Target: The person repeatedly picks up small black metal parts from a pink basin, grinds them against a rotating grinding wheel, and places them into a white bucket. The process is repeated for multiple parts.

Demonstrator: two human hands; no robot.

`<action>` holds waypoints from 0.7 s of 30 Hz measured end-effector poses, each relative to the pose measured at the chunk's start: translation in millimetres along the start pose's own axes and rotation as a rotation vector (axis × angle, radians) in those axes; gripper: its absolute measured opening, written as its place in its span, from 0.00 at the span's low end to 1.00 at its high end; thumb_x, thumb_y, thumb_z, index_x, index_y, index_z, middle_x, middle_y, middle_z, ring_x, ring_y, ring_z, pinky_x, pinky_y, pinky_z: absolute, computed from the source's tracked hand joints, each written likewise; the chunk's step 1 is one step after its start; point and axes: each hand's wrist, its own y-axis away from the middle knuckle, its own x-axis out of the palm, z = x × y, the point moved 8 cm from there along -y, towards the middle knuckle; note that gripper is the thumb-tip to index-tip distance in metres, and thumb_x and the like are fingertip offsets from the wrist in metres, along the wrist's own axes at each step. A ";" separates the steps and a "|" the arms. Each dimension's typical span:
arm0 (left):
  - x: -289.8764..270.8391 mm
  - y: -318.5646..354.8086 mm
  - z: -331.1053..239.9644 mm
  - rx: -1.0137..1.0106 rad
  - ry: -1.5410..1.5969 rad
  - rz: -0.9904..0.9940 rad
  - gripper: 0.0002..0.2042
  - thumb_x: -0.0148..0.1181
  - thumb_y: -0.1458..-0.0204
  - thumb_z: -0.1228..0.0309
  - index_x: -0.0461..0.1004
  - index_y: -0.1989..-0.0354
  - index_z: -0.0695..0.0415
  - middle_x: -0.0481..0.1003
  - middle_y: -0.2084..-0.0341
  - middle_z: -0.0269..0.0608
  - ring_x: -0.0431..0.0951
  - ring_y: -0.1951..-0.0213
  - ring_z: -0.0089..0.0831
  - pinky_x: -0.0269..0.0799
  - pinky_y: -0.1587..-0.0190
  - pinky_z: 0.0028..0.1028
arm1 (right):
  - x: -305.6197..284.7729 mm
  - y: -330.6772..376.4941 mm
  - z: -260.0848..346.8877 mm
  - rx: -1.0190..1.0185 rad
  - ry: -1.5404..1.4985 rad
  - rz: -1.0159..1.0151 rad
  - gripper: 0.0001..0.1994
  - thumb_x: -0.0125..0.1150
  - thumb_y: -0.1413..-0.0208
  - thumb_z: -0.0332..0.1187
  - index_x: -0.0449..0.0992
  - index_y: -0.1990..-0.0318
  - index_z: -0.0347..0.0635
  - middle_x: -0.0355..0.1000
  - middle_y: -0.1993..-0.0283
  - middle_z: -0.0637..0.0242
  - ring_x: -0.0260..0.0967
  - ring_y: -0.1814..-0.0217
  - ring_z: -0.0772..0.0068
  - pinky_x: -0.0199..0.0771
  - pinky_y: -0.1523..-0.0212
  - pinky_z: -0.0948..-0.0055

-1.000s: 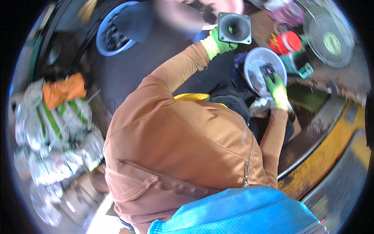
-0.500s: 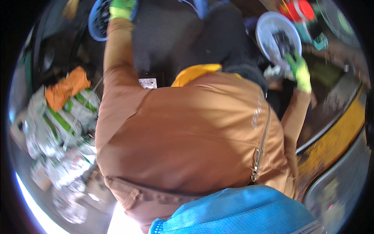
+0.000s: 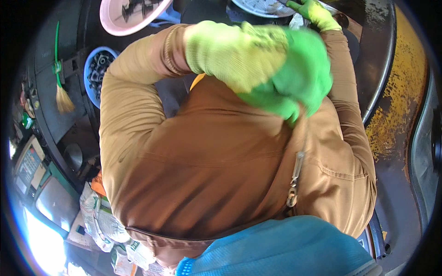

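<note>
Left hand [image 3: 271, 73], in a green knit glove, is raised close to the camera, fingers curled over the brown jacket's [image 3: 221, 175] collar, apparently empty. Right hand [image 3: 314, 11], gloved too, presses on the round white grille [image 3: 262, 6] at top; grip unclear.

The left hand in its yellow-green knit glove [image 3: 271, 69] is no longer stretched out toward the blue plastic basin of dark metal parts [image 3: 99, 73]; it is now drawn back close under the camera, filling the upper middle of the view in front of the brown jacket [image 3: 221, 170], with the arm bent sharply at the elbow. The black square part it held a second ago is gone from it. The right hand in its green glove [image 3: 315, 11] now sits at the top edge, by the round white grille [image 3: 260, 5]. A pink plastic bowl [image 3: 131, 20] has come into view.
</note>
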 end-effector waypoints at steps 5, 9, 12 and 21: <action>-95.1 41.1 84.1 -0.264 0.420 -0.627 0.09 0.60 0.45 0.68 0.79 0.62 0.62 0.78 0.68 0.41 0.76 0.63 0.33 0.71 0.57 0.33 | -14.7 4.2 -15.1 -0.021 -0.071 -0.101 0.19 0.60 0.46 0.44 0.77 0.54 0.40 0.76 0.57 0.49 0.75 0.52 0.48 0.72 0.52 0.56; -126.3 130.2 182.6 -0.800 0.010 -0.934 0.11 0.56 0.42 0.65 0.78 0.58 0.58 0.78 0.66 0.40 0.76 0.63 0.33 0.70 0.56 0.35 | -40.9 8.5 -35.7 0.029 -0.024 -0.334 0.19 0.59 0.44 0.43 0.76 0.51 0.39 0.77 0.57 0.49 0.74 0.52 0.46 0.71 0.51 0.57; -69.6 161.0 254.3 -1.120 -0.271 -0.454 0.16 0.62 0.47 0.62 0.77 0.53 0.56 0.76 0.58 0.45 0.76 0.56 0.41 0.69 0.50 0.36 | -31.0 -9.1 -57.8 0.150 -0.026 -0.187 0.27 0.58 0.44 0.54 0.74 0.49 0.39 0.75 0.51 0.46 0.72 0.47 0.45 0.70 0.49 0.56; 40.0 128.1 414.0 -1.091 -0.922 0.102 0.23 0.60 0.50 0.59 0.73 0.43 0.48 0.76 0.50 0.48 0.76 0.49 0.48 0.68 0.44 0.44 | -38.7 -21.3 -85.6 0.166 -0.146 -0.381 0.31 0.54 0.46 0.57 0.74 0.45 0.40 0.72 0.44 0.48 0.69 0.41 0.47 0.67 0.41 0.58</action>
